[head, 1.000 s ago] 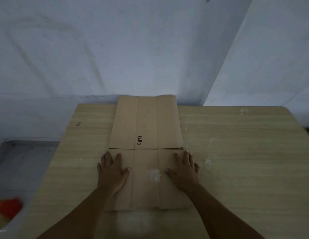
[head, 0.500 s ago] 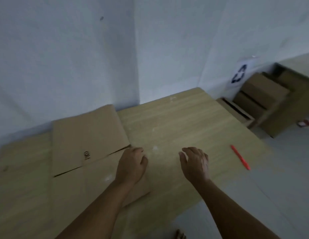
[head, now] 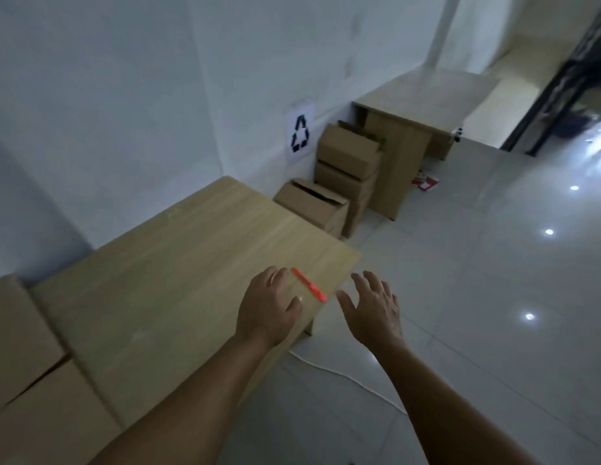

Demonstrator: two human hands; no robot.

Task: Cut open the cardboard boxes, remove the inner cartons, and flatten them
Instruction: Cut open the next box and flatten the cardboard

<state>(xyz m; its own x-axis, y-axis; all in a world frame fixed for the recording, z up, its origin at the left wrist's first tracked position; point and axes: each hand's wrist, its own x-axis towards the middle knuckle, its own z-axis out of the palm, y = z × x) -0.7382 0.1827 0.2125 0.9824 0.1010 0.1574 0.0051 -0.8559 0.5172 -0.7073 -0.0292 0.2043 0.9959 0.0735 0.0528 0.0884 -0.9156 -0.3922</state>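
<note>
A: Containers first?

B: Stack of cardboard boxes (head: 347,169) on the floor at the far right end of the tabletop (head: 178,263), against the wall. The nearest, lowest one (head: 310,204) has its top flaps partly open; the top one (head: 349,146) is open too. Contents can't be made out, too dark and blurred.

A: Anything on the tabletop?

B: Flattened cardboard (head: 27,374) at the near left, lying flat, a crease or gap running across it. A red utility knife (head: 309,285) lies near the right near corner of the tabletop.

A: Hands versus the knife?

B: Left hand (head: 267,308) hovers over the tabletop just left of the knife, fingers (head: 275,280) loosely bent and a little apart, holding nothing. Its fingertips are just beside the knife's far end; can't tell if they touch. Right hand (head: 372,310) is past the tabletop edge, over the floor, just right of the knife's near end, fingers spread and relaxed, nothing held. The knife lies between the two hands.

A: Labels, writing?

B: White sheet with a black recycling symbol (head: 299,134) on the wall above the boxes. No readable text on the boxes at this blur. A red-and-white item (head: 424,183) lies on the floor by a second desk (head: 423,105) far right; its print is illegible. A white cable (head: 346,374) runs along the floor under the forearms.
</note>
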